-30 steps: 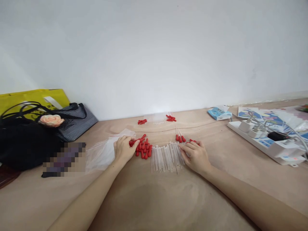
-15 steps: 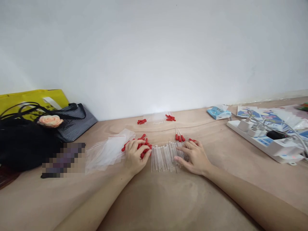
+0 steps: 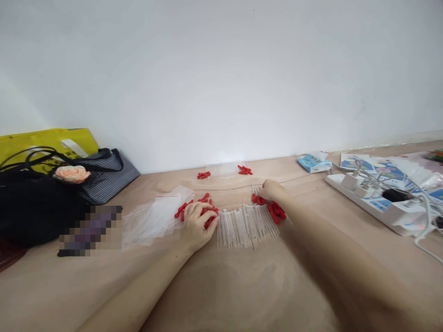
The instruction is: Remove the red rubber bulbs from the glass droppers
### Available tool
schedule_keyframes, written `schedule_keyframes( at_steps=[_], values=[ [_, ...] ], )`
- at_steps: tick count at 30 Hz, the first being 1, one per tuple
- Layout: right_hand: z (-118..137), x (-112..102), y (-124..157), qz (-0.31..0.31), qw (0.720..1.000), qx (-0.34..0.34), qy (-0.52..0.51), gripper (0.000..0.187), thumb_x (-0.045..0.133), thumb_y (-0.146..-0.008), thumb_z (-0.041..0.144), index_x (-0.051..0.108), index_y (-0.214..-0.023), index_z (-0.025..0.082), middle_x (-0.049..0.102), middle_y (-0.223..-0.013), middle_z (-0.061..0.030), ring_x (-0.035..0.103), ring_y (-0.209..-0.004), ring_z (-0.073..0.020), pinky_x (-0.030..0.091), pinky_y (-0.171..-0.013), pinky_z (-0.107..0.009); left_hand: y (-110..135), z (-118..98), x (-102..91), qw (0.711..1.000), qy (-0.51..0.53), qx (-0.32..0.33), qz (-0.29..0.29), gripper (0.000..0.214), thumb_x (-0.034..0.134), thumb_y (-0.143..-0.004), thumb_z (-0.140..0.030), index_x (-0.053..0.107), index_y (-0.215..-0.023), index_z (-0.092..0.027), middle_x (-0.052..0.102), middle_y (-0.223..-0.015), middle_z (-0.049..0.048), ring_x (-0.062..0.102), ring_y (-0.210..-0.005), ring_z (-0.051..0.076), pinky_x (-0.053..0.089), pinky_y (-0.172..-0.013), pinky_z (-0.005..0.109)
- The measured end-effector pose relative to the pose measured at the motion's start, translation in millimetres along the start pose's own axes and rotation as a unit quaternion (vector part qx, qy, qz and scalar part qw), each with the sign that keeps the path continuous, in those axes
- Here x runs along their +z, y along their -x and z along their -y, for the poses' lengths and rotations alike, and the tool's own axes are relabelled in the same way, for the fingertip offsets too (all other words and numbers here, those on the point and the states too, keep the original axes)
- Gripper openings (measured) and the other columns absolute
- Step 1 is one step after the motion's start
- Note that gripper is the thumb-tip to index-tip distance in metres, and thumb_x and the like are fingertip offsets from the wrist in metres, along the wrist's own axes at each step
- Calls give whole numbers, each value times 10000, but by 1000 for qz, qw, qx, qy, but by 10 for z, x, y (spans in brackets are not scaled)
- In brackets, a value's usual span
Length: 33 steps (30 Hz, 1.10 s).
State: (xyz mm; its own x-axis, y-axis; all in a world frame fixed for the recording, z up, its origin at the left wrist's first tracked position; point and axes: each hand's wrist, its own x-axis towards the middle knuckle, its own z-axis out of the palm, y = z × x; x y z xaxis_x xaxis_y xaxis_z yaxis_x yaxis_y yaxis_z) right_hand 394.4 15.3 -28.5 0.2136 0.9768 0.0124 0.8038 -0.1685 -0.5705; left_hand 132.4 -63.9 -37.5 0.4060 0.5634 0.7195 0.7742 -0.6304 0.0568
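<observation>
A row of clear thin tubes (image 3: pixel 245 226) lies on the wooden table (image 3: pixel 242 290) in front of me. My left hand (image 3: pixel 198 224) rests with curled fingers on a heap of small red rubber caps (image 3: pixel 207 213) at the row's left end. My right hand (image 3: pixel 272 190) reaches past the tubes to a few tubes fitted with red caps (image 3: pixel 258 197); its fingers are blurred. More red caps (image 3: pixel 276 211) lie beside my right forearm.
Clear zip bags (image 3: pixel 155 216) lie left of the caps. Black and striped bags (image 3: pixel 51 193) with a yellow bag (image 3: pixel 41 140) behind fill the left. A white power strip (image 3: pixel 377 203) with plugs and cables sits right, a tissue pack (image 3: pixel 313 162) near it. Further red-capped tubes (image 3: pixel 242 170) lie by the wall.
My left hand slid right onto the heap of red caps and curled over it. My right hand left the row of tubes and reached forward to the capped tubes beyond.
</observation>
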Motion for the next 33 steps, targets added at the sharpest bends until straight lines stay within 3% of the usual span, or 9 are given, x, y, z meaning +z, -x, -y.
schedule_keyframes(
  at_steps=[5,12,17,20,21,23,25,28,33],
  values=[
    [69,57,-24,39,996,-12,-84,136,685,-552,254,587,-486,186,464,-327,-6,500,-406,-143,328,-421,-247,-2,-1,-6,1000,1,0,8,114,540,-752,-253,625,-684,-221,598,-845,34,512,-860,196,363,-813,390],
    [53,-125,135,55,963,-27,-264,132,596,-624,238,522,-536,174,426,-312,37,397,-320,-96,287,-369,-231,11,1,-4,1000,16,-11,7,128,536,-759,-262,629,-681,-219,599,-845,32,517,-860,189,359,-819,373],
    [129,-68,538,55,901,-53,-428,116,531,-690,281,479,-743,193,574,-539,21,556,-497,-112,438,-497,-241,-67,-69,35,999,25,-3,22,166,505,-791,-294,636,-871,-231,618,-910,34,510,-930,201,321,-862,389],
    [217,36,803,67,861,-70,-499,235,638,-617,313,458,-709,194,607,-612,16,610,-623,-129,484,-620,-267,-123,-165,69,998,36,21,41,305,504,-791,-355,574,-1047,-206,612,-1001,51,489,-980,215,283,-914,407],
    [243,68,880,86,830,-72,-547,274,685,-574,306,473,-701,187,612,-608,15,615,-626,-135,488,-642,-279,-136,-201,78,998,43,23,43,343,504,-789,-372,554,-1080,-197,609,-1020,56,487,-986,214,278,-923,405],
    [278,123,1004,126,781,-70,-608,312,740,-518,296,509,-687,173,624,-598,13,619,-610,-136,494,-662,-295,-153,-267,93,997,61,21,41,336,493,-799,-375,550,-1078,-198,619,-1012,50,495,-977,204,275,-932,397],
    [281,159,1074,157,757,-70,-631,304,751,-515,306,544,-687,164,641,-616,3,623,-615,-135,498,-671,-304,-157,-313,99,996,79,23,39,236,474,-819,-338,592,-981,-211,647,-936,28,522,-928,184,272,-935,391],
    [205,172,1081,159,771,-95,-610,263,737,-545,332,592,-691,168,657,-664,-6,617,-628,-129,498,-669,-306,-144,-336,92,995,88,31,26,158,481,-824,-289,621,-841,-217,671,-819,-1,551,-854,166,268,-932,396],
    [-44,110,1025,-14,874,-243,-420,173,662,-656,359,649,-732,204,664,-718,-26,592,-657,-147,465,-636,-308,-111,-313,63,996,76,43,16,123,517,-805,-274,632,-826,-237,682,-814,-15,558,-846,167,272,-928,405]
  ],
)
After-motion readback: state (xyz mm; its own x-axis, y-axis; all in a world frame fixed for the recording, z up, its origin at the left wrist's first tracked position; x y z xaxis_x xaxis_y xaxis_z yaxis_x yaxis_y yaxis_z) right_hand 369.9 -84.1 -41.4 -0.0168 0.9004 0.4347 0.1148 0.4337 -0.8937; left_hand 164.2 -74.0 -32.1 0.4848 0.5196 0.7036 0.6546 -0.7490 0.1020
